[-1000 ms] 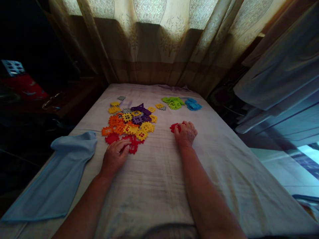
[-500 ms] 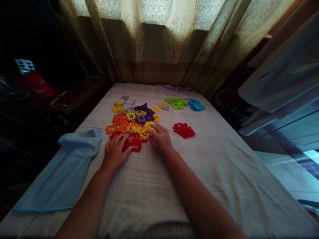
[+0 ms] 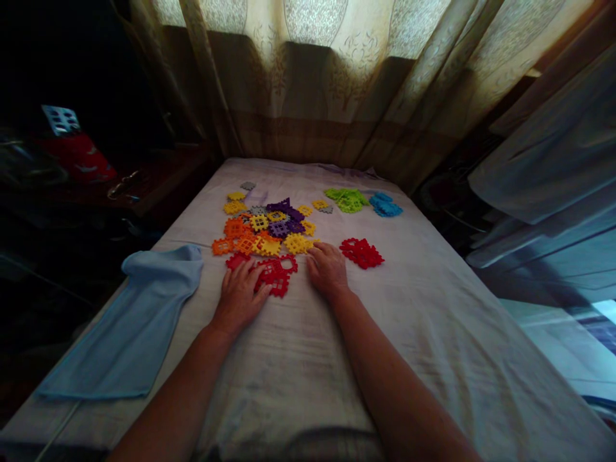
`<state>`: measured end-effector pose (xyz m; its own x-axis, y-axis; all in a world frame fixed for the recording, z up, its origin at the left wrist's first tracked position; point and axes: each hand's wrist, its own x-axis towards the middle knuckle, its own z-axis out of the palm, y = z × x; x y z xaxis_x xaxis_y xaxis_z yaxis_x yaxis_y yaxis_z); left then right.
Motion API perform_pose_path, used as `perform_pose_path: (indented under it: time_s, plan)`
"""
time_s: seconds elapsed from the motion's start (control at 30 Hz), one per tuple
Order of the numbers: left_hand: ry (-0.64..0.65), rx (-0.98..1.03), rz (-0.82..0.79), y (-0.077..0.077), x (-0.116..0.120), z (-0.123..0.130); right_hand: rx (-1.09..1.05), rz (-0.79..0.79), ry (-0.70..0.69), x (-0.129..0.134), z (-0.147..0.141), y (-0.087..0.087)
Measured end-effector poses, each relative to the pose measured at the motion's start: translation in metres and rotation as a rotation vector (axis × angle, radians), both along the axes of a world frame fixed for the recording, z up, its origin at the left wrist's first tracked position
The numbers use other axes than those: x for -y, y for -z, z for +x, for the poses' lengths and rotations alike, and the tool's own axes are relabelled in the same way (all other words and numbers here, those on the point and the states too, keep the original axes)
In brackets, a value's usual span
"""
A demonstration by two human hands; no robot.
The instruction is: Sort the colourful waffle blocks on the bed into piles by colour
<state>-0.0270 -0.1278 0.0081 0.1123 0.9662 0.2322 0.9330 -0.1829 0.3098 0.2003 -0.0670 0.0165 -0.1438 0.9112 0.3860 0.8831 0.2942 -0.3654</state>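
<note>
Flat interlocking plastic tiles with toothed edges lie heaped on the sheet. My left hand (image 3: 242, 296) rests palm down, fingers spread, over several red tiles (image 3: 274, 282) at the near side of the heap. My right hand (image 3: 328, 269) has its fingers curled at the heap's right edge, on a yellow tile (image 3: 312, 245); the fingertips partly hide it. Orange tiles (image 3: 235, 228) and more yellow tiles (image 3: 267, 246) sit just beyond the red ones. Purple tiles (image 3: 289, 215) and a few grey tiles are farther back.
Separate piles of red tiles (image 3: 362, 253), green tiles (image 3: 347, 199) and blue tiles (image 3: 385, 205) lie to the right. A light blue cloth (image 3: 129, 327) is spread at the left edge of the sheet-covered surface (image 3: 423, 333). A curtain (image 3: 308, 96) hangs behind.
My right hand has drawn a yellow tile off the red ones, to the right. My left hand has shifted slightly right with the red tiles, which now stand apart from the orange ones.
</note>
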Motion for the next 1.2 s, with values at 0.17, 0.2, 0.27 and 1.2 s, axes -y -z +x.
perform_pose_path:
  time_s: [0.17,0.2,0.27,1.2]
  plan:
    - [0.023,0.004,0.049,0.003,0.001,0.002,0.053,0.028,-0.255,0.007,-0.011,-0.003]
    - [0.026,0.006,0.05,0.003,0.002,0.002,0.07,0.015,-0.269,0.008,-0.012,-0.003]
    - [0.034,0.012,0.048,0.003,0.002,0.002,0.089,-0.014,-0.268,0.01,-0.012,-0.004]
    - [0.06,0.019,0.065,0.006,0.001,0.001,-0.16,0.368,0.452,-0.015,0.082,0.004]
